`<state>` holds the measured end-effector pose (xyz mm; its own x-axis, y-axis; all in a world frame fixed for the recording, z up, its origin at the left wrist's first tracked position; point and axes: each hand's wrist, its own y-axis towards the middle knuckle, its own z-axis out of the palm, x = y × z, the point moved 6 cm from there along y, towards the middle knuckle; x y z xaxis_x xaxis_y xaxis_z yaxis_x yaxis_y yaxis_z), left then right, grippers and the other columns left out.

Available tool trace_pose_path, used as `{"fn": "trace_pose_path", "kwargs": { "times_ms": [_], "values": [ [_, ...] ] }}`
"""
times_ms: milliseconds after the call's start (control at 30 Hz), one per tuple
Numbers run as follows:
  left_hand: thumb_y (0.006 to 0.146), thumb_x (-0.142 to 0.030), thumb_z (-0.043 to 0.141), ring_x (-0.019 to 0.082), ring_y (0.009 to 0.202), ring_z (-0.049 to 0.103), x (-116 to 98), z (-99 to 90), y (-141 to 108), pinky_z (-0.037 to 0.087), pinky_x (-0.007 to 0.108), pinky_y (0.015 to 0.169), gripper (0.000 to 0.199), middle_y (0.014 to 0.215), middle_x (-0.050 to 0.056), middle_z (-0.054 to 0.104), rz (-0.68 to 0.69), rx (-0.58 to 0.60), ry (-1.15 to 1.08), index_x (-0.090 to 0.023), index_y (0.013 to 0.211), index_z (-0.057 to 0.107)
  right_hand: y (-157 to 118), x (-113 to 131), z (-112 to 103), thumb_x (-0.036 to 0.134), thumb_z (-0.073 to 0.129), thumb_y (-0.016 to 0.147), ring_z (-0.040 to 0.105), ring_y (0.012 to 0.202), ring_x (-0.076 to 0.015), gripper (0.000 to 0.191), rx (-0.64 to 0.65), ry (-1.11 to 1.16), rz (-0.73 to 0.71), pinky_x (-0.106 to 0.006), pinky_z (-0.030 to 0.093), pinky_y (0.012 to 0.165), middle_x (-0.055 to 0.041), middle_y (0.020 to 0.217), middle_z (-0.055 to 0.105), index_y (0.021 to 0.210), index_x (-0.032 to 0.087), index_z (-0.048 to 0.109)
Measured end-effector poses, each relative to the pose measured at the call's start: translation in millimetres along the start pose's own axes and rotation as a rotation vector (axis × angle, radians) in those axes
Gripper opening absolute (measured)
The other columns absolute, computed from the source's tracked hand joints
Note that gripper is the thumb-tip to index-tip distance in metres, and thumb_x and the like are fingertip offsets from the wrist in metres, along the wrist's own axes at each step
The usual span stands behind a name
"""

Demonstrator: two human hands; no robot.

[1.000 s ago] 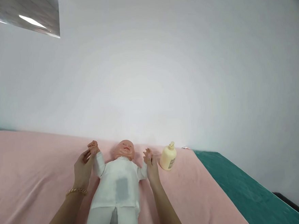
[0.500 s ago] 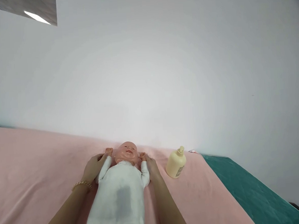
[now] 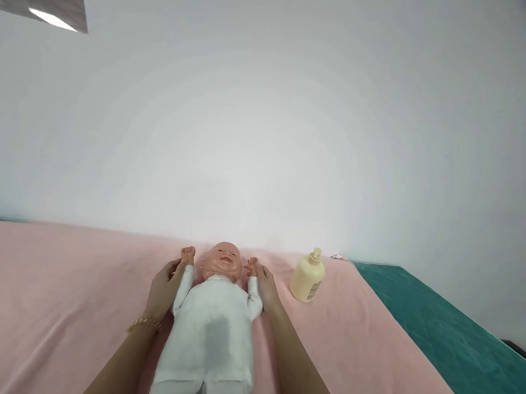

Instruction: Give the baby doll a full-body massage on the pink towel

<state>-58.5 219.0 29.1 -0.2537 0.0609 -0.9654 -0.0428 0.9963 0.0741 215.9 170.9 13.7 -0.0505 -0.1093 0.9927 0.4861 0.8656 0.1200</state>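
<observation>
A baby doll (image 3: 195, 328) in a white long-sleeved top and white trousers lies on its back, its arms raised beside its head. A grey rectangular patch shows on the front of the top. My left hand (image 3: 163, 288), with a beaded bracelet at the wrist, is closed around the doll's forearm on the left, just below its small hand. On the other side, my right hand (image 3: 267, 285) grips the doll's other forearm near the wrist. My fingertips are partly hidden behind the doll's arms.
A pale yellow pump bottle (image 3: 307, 278) stands upright to the right of my right hand. Under everything spreads a pink cloth (image 3: 62, 295) over a green surface (image 3: 433, 317). A white wall (image 3: 257, 113) rises just behind the doll's head.
The doll's forearms, held in both my hands, have shifted slightly up toward the wall. The whole view has also moved a little, so the doll and bottle sit higher in it.
</observation>
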Motion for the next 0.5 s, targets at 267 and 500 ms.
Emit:
{"fn": "trace_pose_path", "kwargs": {
  "times_ms": [267,500],
  "values": [
    [0.080,-0.063,0.060,0.031,0.106,0.064,-2,-14.8,-21,0.052,0.041,0.085,0.074,0.123,0.015,0.067,0.033,-0.223,-0.164,-0.021,0.140,0.049,-25,25,-10,0.046,0.059,0.096,0.066,0.103,-0.0239,0.037,0.028,0.015,-0.104,-0.040,0.056,0.087,-0.0094,0.117,0.068,0.115,0.015,0.064],
    [0.071,-0.059,0.067,0.032,0.114,0.060,-7,-43.3,-52,0.050,0.045,0.092,0.088,0.125,0.012,0.063,0.139,-0.329,-0.123,-0.024,0.145,0.037,-66,44,-30,0.056,0.064,0.084,0.058,0.125,-0.0275,0.058,0.065,0.020,-0.234,-0.040,0.048,0.102,-0.0151,0.140,0.057,0.126,0.017,0.057]
  ]
}}
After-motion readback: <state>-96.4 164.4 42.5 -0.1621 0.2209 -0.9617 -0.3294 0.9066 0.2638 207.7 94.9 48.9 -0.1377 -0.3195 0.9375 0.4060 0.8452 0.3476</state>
